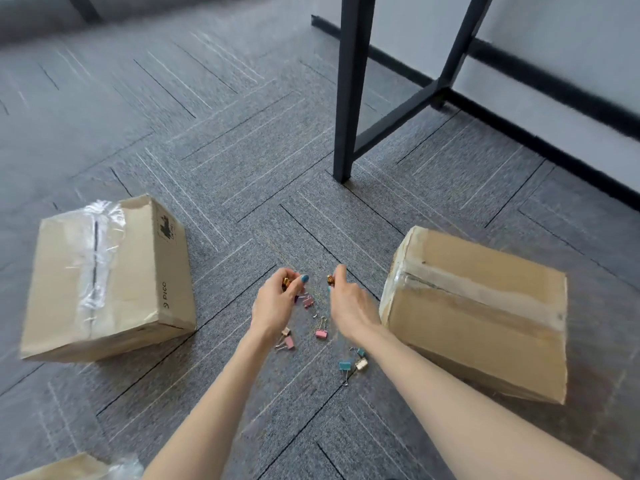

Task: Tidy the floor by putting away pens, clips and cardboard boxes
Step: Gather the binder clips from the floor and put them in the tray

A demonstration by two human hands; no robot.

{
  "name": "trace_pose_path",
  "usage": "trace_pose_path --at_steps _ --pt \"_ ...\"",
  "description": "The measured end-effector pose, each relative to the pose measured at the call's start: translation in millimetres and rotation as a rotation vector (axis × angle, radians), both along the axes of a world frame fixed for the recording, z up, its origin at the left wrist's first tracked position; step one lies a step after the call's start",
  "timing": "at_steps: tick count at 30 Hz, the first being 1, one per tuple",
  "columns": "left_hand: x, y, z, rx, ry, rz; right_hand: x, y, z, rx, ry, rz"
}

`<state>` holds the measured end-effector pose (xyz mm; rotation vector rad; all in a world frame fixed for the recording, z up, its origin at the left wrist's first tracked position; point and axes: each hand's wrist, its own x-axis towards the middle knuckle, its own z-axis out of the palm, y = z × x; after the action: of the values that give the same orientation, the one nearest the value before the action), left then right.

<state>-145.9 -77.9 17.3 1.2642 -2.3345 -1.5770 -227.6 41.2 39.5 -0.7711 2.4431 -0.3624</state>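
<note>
Several small binder clips lie scattered on the grey carpet between two taped cardboard boxes: a pink clip, another pink one, a blue clip and a pale gold one. My left hand pinches a gold clip between thumb and fingers. My right hand pinches a second gold clip. The left box lies to the left of my hands, the right box close beside my right wrist.
A black metal table leg with a diagonal brace stands behind the clips. A white wall with a black skirting runs along the right. A corner of a third cardboard box shows at the bottom left.
</note>
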Motion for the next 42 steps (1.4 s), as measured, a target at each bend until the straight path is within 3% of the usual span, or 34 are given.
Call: trace_pose_path --at_steps 6,14,22,31,42 --pt "-8 8 155 -0.092 0.131 -0.053 -7 9 157 -0.051 0.164 0.056" --pt "23 64 351 -0.252 0.262 -0.122 21 79 364 -0.275 0.344 0.053" --pt "31 139 488 -0.315 0.458 -0.201 36 179 483 -0.38 0.472 -0.025" --pt "-32 249 542 -0.324 0.515 -0.378 1 292 538 -0.425 0.523 -0.174" --pt "-213 330 540 -0.327 0.538 -0.514 -165 374 536 -0.409 0.554 -0.268"
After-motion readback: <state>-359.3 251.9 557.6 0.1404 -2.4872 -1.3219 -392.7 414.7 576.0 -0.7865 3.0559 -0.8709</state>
